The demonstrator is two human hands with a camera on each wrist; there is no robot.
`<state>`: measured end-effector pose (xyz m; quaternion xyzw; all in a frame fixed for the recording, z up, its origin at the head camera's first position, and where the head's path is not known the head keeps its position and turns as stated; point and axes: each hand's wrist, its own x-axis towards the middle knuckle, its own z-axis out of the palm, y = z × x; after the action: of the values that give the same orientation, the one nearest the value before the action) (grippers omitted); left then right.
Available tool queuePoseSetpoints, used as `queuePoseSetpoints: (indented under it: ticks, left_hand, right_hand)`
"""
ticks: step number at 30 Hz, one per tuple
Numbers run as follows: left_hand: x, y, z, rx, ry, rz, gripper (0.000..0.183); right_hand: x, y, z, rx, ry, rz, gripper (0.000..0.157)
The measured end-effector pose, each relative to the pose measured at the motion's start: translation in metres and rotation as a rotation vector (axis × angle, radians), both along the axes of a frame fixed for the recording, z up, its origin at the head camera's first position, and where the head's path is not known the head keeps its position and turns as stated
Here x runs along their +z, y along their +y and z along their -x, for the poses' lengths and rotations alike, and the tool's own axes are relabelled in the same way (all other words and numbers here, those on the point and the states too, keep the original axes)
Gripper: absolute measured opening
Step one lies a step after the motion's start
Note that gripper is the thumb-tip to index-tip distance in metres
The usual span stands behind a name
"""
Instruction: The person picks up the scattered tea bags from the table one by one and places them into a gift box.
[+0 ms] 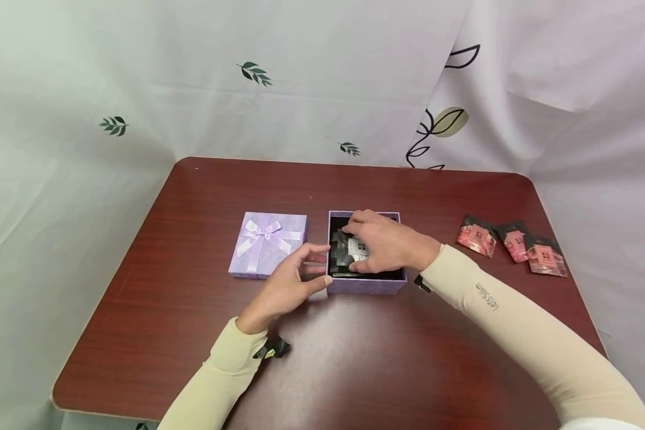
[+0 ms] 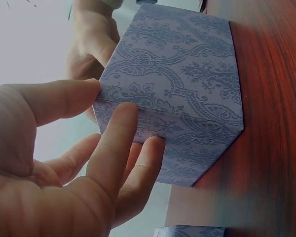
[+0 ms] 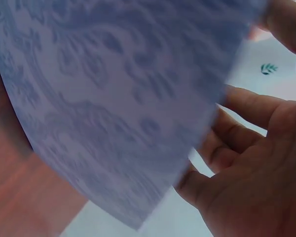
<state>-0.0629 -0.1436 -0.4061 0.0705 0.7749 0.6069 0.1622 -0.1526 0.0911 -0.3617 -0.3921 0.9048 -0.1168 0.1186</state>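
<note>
A purple patterned box [image 1: 366, 287] stands without its lid near the middle of the table, its inside black. My right hand [image 1: 384, 239] reaches in from above and holds a black packet with a white label [image 1: 358, 248] between thumb and fingers. Other dark packets [image 1: 337, 263] lie beneath it in the box. At the box's left side is my left hand [image 1: 287, 286], its thumb and fingertips touching the wall and near corner, as the left wrist view shows. In the right wrist view the box wall hides the right fingertips.
The purple lid [image 1: 269, 245] with a ribbon bow lies left of the box. Three black packets with pink-red labels, among them the nearest one [image 1: 546, 257], lie at the table's right. A pale patterned curtain [image 1: 301, 107] hangs behind the brown table [image 1: 156, 251].
</note>
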Motion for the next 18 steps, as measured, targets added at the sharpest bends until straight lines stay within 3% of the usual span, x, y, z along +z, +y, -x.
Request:
queuePoseSetpoints:
  ticks: [18]
  left_hand:
    - [-0.001,-0.001,0.001,-0.014,0.018,0.017,0.058]
  right_hand:
    - [-0.031,-0.015,0.002,0.031,-0.003,-0.009,0.069]
